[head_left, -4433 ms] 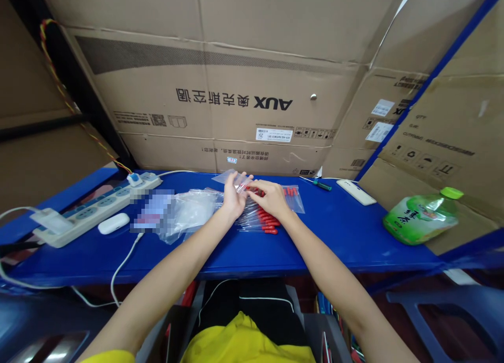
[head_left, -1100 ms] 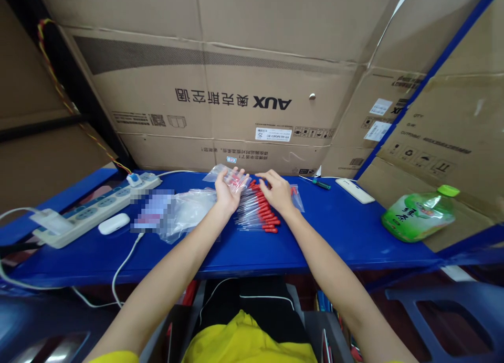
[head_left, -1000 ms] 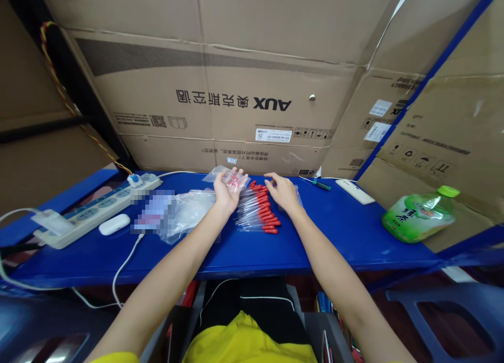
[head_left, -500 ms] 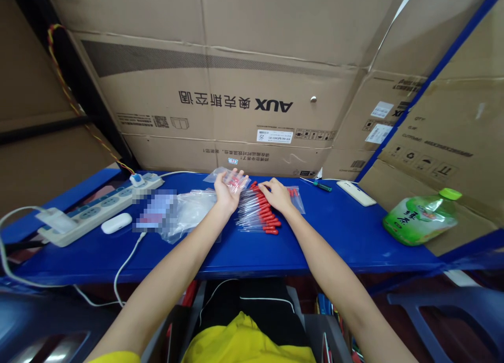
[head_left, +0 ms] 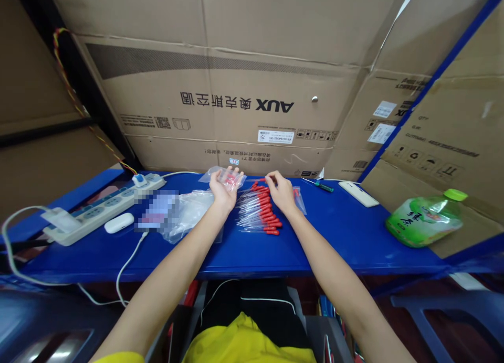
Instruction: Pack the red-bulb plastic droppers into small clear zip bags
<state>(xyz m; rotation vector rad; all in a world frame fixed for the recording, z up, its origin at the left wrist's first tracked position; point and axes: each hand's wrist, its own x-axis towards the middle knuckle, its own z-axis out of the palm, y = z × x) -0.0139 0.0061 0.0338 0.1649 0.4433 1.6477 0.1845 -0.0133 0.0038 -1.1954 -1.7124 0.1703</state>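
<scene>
My left hand (head_left: 224, 193) is turned palm up, its fingers partly stretched out, and it holds a clear plastic bag (head_left: 230, 180) with some red pieces showing through. My right hand (head_left: 281, 191) pinches a thin clear dropper by its red bulb (head_left: 263, 180); its narrow end points left towards the bag. Just below both hands lies a fanned row of several similar droppers (head_left: 258, 212), their red bulbs to the right and clear stems to the left. Partly behind my right wrist is another small clear bag (head_left: 300, 200) with red pieces in it.
Clear plastic bags (head_left: 192, 213) lie left of the droppers, beside a pixelated patch. Further left are a white earbud case (head_left: 119, 223) and a power strip (head_left: 94, 213) with cables. A screwdriver (head_left: 323, 187), a white phone (head_left: 358, 193) and a green bottle (head_left: 424, 220) lie right. Cardboard (head_left: 244, 69) stands behind.
My right hand has lifted a dropper off the top of the row and moved it slightly up, away from the others. My left hand with the bag has shifted a little left.
</scene>
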